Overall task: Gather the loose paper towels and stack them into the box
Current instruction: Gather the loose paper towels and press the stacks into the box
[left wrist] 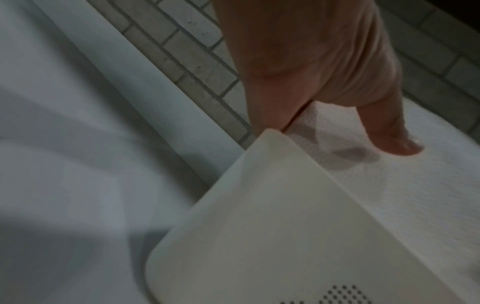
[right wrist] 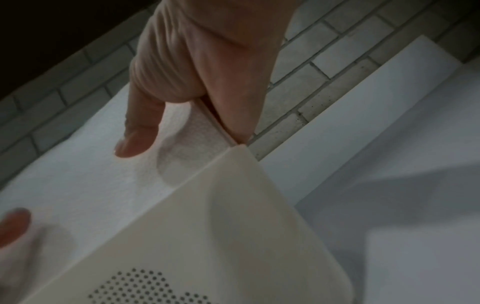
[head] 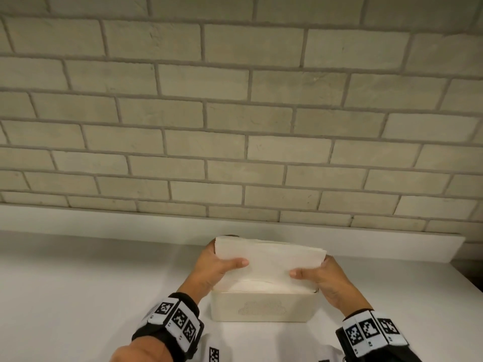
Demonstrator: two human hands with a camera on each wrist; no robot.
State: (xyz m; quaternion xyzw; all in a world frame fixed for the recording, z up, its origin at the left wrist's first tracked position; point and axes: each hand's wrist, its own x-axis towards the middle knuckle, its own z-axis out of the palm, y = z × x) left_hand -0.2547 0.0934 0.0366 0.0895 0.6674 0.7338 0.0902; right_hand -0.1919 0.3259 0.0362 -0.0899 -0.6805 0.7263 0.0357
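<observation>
A cream box (head: 262, 307) stands on the white counter (head: 78, 283) in front of me. A stack of white paper towels (head: 271, 259) sits tilted in its open top, the far edge raised above the rim. My left hand (head: 222, 262) grips the stack's left end, thumb on the near face, fingers behind. My right hand (head: 317, 273) grips the right end the same way. In the left wrist view the thumb presses the paper towels (left wrist: 389, 185) just above the box (left wrist: 272, 236). The right wrist view shows the thumb on the paper towels (right wrist: 91, 185) beside the box (right wrist: 221, 236) corner.
A pale brick wall (head: 235, 113) rises behind the counter, with a low white ledge (head: 156, 220) along its foot. The counter's right edge (head: 467, 280) drops off near the box. Bare counter lies to the left.
</observation>
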